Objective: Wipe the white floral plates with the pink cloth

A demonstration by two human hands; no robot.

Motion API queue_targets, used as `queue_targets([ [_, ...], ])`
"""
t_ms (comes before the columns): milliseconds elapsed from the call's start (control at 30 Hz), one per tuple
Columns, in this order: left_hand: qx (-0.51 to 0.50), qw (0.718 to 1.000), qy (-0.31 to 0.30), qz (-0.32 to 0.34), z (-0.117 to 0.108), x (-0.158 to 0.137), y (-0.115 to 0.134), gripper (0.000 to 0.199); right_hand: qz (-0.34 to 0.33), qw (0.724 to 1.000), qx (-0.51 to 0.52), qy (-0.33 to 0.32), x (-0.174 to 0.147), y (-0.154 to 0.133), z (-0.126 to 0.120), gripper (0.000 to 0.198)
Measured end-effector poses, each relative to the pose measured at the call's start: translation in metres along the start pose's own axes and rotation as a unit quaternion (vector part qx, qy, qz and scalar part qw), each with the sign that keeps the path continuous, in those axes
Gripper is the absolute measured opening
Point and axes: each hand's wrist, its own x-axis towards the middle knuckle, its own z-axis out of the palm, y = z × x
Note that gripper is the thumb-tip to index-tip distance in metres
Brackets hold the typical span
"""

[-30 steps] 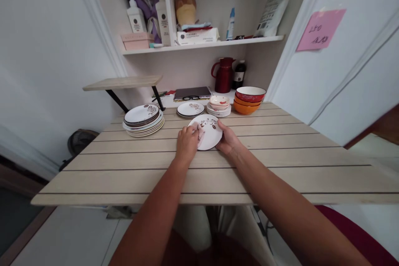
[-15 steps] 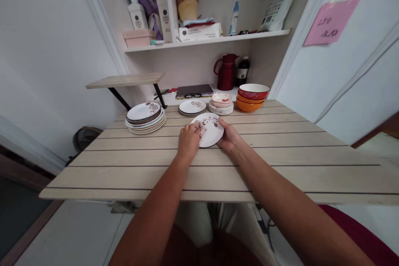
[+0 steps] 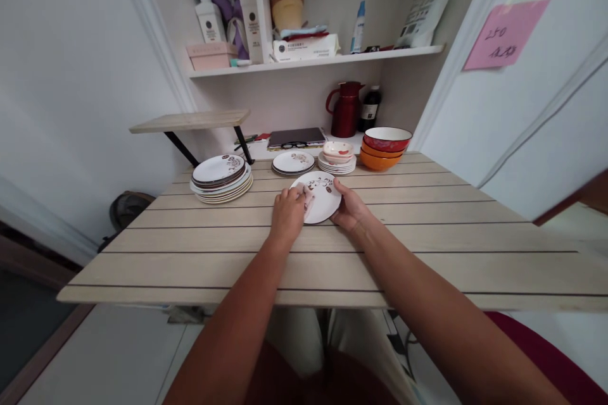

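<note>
A white plate (image 3: 323, 204) with a brown floral pattern and dark rim is tilted toward me above the table. My right hand (image 3: 350, 205) grips its right edge, the thumb on the face and the fingers behind. My left hand (image 3: 288, 212) is closed on a light pinkish cloth (image 3: 308, 199), which presses against the left part of the plate's face. Just behind stand two similar plates or more in a low stack (image 3: 293, 162). Part of the plate's left rim is hidden by my left hand and the cloth.
On the slatted table (image 3: 427, 221), a taller plate stack (image 3: 221, 180) stands left beside a small wooden riser (image 3: 190, 120). Small dishes with pink bowls (image 3: 337, 153) and stacked orange and red bowls (image 3: 384, 150) stand back right. Behind are a red jug (image 3: 346, 111) and a laptop (image 3: 297, 138).
Both hands, the cloth and the plate hold nearly the same position. Only a very slight shift of the whole view shows.
</note>
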Motion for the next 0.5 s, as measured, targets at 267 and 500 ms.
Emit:
queue_targets([
  [267, 0.002, 1.000, -0.007, -0.010, -0.0015, 0.0013, 0.0017, 0.028, 0.001, 1.000, -0.002, -0.008, -0.0039, -0.0018, 0.0038, 0.029],
  [500, -0.001, 1.000, -0.002, -0.007, -0.0008, 0.0018, 0.0015, 0.028, -0.002, 1.000, -0.009, -0.004, -0.0007, -0.0020, 0.0015, 0.030],
])
